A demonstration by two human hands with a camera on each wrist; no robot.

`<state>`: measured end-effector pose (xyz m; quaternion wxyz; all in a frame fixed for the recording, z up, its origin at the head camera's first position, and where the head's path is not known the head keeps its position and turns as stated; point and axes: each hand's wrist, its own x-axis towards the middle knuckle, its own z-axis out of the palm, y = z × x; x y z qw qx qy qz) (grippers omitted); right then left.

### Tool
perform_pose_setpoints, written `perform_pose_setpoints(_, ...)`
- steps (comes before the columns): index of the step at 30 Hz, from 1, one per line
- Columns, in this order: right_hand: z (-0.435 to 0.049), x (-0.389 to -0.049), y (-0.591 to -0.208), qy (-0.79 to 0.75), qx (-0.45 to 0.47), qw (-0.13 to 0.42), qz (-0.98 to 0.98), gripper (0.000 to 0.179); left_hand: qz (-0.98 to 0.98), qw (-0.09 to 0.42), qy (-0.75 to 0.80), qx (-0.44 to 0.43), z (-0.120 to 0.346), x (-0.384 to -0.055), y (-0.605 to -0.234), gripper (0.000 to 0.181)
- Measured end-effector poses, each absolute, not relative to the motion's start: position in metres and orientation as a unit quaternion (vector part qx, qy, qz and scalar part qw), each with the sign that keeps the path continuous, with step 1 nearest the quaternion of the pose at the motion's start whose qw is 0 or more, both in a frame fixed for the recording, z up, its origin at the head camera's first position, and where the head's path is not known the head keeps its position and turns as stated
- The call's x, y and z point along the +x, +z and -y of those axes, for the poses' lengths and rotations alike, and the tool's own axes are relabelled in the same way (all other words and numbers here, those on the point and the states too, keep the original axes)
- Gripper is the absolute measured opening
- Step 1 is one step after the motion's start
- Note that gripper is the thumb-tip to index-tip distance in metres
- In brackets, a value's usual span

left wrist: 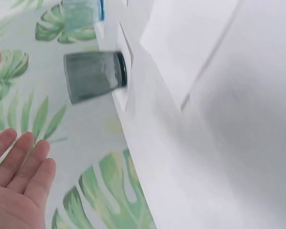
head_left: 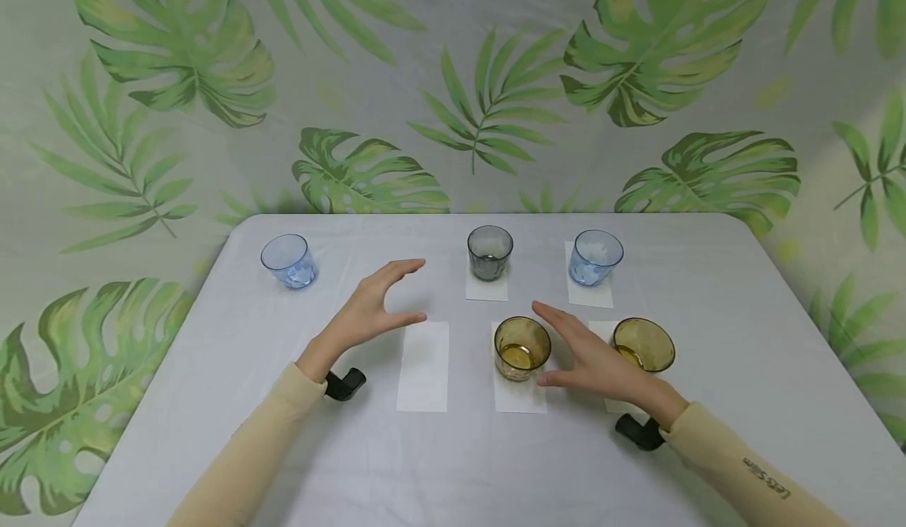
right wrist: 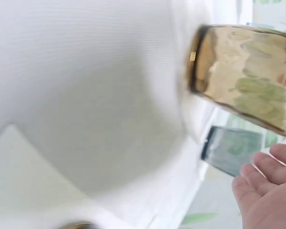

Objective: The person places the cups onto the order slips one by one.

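My left hand [head_left: 368, 307] hovers over the table's left half, thumb and fingers spread apart with nothing between them. Its thumb tip is close to the top of a bare white paper rectangle [head_left: 423, 370]. To the right, my right hand [head_left: 598, 362] is held beside an amber glass [head_left: 522, 346], fingers and thumb extended around its right side. That glass stands upright on a paper; in the right wrist view the amber glass [right wrist: 248, 71] appears near the open fingers [right wrist: 276, 169]. A second amber glass [head_left: 653, 342] sits behind the right hand, partly hidden by it.
At the back, a grey glass [head_left: 490, 250] and a blue glass [head_left: 598, 256] each stand on white paper. Another blue glass [head_left: 289, 259] stands at the back left, directly on the white cloth [head_left: 453, 472]. A leaf-patterned curtain [head_left: 495, 79] hangs behind the table.
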<state>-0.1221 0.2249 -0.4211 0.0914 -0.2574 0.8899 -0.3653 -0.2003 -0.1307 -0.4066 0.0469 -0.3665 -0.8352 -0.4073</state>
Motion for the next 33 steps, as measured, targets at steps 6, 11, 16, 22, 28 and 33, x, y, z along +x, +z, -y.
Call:
perform_pose_setpoints(6, -0.216, -0.124, -0.412, -0.371, -0.284, 0.078, -0.881, 0.097, 0.853, 0.073, -0.406, -0.320, 0.161, -0.206, -0.402, 0.074)
perform_pose_setpoints(11, -0.203, -0.125, -0.406, -0.380, -0.300, 0.075, -0.872, 0.094, 0.869, 0.083, -0.405, -0.273, 0.188, -0.212, -0.397, 0.075)
perform_pose_setpoints(16, -0.188, -0.127, -0.403, -0.377, -0.313, 0.072, -0.869, 0.092, 0.889, 0.091, -0.388, -0.226, 0.214, -0.216, -0.394, 0.075)
perform_pose_setpoints(22, -0.169, -0.129, -0.399, -0.379, -0.331, 0.079, -0.861, 0.089, 0.904, 0.106, -0.375, -0.175, 0.240, -0.219, -0.394, 0.074)
perform_pose_setpoints(28, -0.150, -0.129, -0.396, -0.358, -0.349, 0.064, -0.864, 0.085, 0.905, 0.108, -0.385, -0.145, 0.259, -0.223, -0.393, 0.076)
perform_pose_setpoints(33, -0.134, -0.129, -0.398, -0.370, -0.367, 0.075, -0.850, 0.085, 0.910, 0.111, -0.379, -0.127, 0.273, -0.228, -0.395, 0.079)
